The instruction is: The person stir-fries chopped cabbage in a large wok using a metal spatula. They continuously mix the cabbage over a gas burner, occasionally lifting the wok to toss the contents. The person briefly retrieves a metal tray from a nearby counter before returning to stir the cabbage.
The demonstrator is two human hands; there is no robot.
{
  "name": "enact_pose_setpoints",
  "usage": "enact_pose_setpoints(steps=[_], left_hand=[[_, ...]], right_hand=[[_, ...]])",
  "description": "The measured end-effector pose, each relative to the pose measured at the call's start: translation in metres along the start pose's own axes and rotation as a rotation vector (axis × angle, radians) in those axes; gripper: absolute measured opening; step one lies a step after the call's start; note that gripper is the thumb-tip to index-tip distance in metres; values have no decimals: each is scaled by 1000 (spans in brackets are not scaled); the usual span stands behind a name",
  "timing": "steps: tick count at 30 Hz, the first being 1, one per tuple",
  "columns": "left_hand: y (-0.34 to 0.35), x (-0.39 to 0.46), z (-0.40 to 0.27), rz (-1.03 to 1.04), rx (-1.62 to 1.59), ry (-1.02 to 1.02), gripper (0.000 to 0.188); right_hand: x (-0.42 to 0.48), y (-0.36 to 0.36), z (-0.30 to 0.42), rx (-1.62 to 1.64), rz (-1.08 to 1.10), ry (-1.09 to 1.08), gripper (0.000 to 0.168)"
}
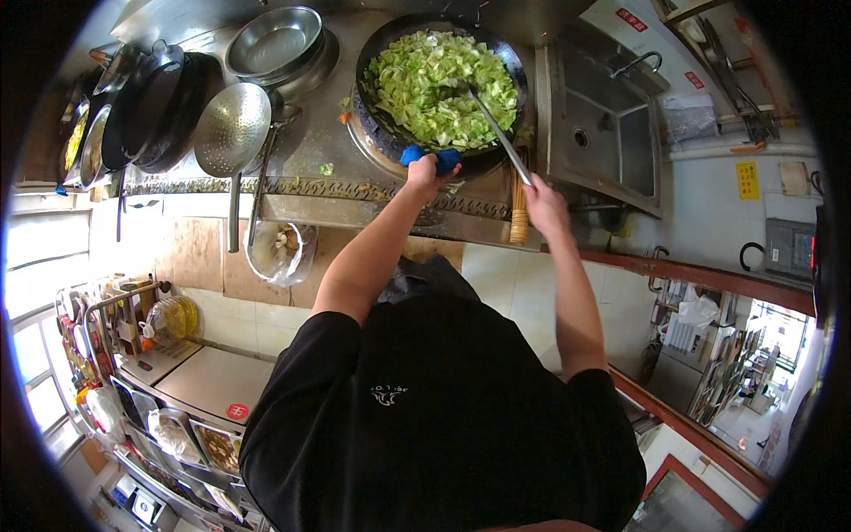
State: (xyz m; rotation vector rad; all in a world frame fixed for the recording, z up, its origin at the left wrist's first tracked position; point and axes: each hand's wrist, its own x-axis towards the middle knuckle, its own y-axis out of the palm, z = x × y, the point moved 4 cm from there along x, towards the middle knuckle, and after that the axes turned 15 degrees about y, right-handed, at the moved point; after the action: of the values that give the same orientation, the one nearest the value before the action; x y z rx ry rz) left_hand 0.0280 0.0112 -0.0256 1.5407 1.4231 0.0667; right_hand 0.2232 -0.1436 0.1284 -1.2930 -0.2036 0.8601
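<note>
A large black wok (372, 46) stands on the round burner at the top centre, filled with chopped green cabbage (432, 80). My left hand (431, 174) grips a blue cloth (447, 159) at the wok's near rim. The long metal handle of a ladle or wok spatula (502, 136) is held in my right hand (546, 207); its head is sunk in the cabbage and mostly hidden. Beside my right hand, a bamboo wok brush (519, 223) lies across the range's front edge.
Left on the steel range (319, 146) are a perforated strainer (233, 130), stacked metal bowls (274, 43) and several dark woks (159, 106). A steel sink (602, 139) adjoins on the right. Below the front edge, left of my body, is a bin with a plastic liner (282, 253).
</note>
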Motion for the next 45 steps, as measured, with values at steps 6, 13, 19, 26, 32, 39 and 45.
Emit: enact_pose_setpoints(steps=[6,13,19,26,32,39,45], left_hand=[[-2,4,-2,76,26,-30,32],[0,-2,-3,46,40,-16,31],[2,-4,-1,33,39,-41,30],[3,-1,-2,32,40,-16,30],[-4,0,-3,98,62,-65,31],[-2,-3,-6,23,57,-43,30],[5,-12,-10,7,51,-28,28]], right_hand=[[24,53,20,175,162,-20,38],[-10,-22,4,471,205,29,40],[11,44,65,514,327,117,37],[14,44,47,635,284,106,38],[24,17,64,570,255,52,36],[55,14,119,646,227,142,39],[22,-25,94,59,169,-316,40]])
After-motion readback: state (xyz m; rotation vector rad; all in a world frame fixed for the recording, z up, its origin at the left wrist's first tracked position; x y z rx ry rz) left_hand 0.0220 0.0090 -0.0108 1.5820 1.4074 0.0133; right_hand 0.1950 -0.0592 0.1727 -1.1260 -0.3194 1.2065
